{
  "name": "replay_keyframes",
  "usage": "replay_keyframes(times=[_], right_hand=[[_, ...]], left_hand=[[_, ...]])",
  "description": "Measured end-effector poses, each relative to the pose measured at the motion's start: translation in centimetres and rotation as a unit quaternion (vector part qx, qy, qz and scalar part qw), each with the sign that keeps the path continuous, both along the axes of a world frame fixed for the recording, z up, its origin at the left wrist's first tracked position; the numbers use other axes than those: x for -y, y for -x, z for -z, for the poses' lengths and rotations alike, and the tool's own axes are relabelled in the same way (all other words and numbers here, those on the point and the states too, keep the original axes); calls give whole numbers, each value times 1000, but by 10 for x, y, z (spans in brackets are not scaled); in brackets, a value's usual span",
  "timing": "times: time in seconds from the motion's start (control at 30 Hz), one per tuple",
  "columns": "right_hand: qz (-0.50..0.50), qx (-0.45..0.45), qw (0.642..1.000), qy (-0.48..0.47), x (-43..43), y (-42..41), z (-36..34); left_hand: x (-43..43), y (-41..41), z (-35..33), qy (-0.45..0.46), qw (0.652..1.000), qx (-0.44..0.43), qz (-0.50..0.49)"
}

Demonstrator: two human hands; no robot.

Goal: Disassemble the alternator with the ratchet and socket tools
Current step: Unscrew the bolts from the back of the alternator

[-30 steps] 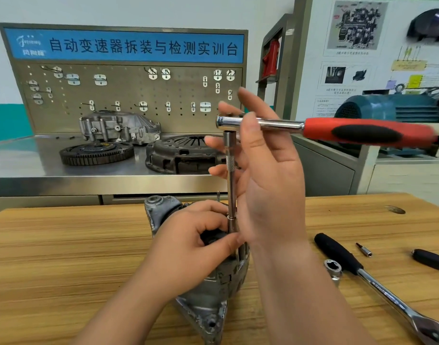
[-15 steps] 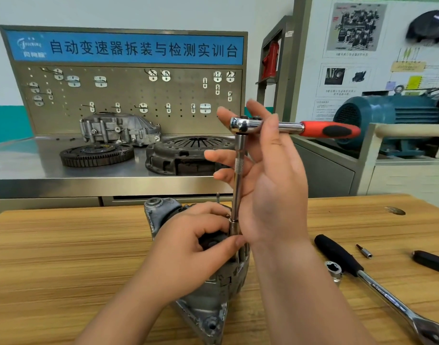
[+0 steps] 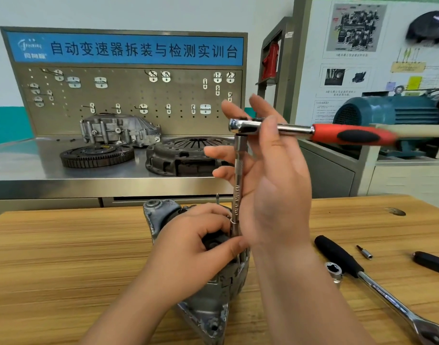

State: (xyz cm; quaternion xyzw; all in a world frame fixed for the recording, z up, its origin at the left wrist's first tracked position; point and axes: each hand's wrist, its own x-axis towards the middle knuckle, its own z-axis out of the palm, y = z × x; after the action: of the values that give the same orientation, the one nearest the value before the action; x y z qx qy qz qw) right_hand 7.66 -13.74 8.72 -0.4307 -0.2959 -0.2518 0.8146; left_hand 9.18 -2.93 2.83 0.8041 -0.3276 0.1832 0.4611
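Bolt loosening on alternator (image 3: 213, 295), lower centre of table (image 3: 64, 257).
Left hand (image 3: 196, 247) grips its top; right hand (image 3: 275, 190), fingers spread, seemingly pinches ratchet (image 3: 288, 129) near its head. Next: swing it, extension (image 3: 238, 175) kept upright.

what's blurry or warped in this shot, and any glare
Head view: the ratchet smears toward its red right end; the left hand, right hand, extension bar and alternator are sharp. Head view: wide-angle skews the pegboard; soft glare on the steel bench.
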Motion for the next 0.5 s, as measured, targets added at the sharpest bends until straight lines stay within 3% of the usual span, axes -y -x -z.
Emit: replay_keyframes(times=[0.17, 0.33, 0.5], right_hand=[[3, -8, 1000, 0, 0, 1, 0], [135, 71, 983, 99, -2, 2, -2], [86, 48, 991, 87, -5, 2, -2]], left_hand=[[-1, -1, -1, 7, 1000, -21, 21], [1, -2, 2, 4, 1000, -13, -17], [2, -2, 3, -19, 999, 2, -27]])
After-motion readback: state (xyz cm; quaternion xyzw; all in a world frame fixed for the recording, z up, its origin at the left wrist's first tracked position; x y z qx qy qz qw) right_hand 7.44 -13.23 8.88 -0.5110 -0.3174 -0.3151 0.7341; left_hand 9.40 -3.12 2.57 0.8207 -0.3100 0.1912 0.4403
